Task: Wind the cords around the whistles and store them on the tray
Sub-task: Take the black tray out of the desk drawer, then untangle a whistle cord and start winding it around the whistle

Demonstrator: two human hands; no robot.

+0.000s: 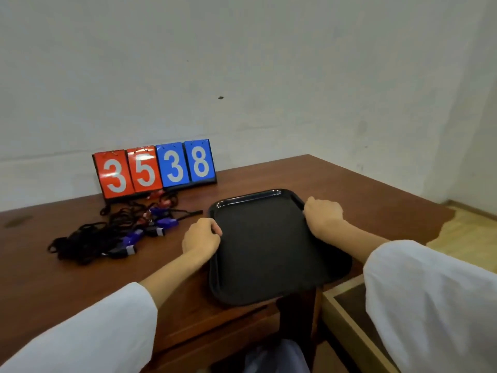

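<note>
Head view shows both hands clenched on the black tray (269,251), left grip (201,237) at its nine o'clock rim, right grip (324,214) at two o'clock, while the tangled whistles (129,232) lie on the surface (349,189) beside it at nine o'clock.

Scoreboard (156,168) on table: white digits 3, 5 on red cards; 3, 8 on blue.

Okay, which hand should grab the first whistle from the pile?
Probably left. The left hand grips the black tray on the edge facing the whistle pile; the right hand holds the opposite edge.
</note>
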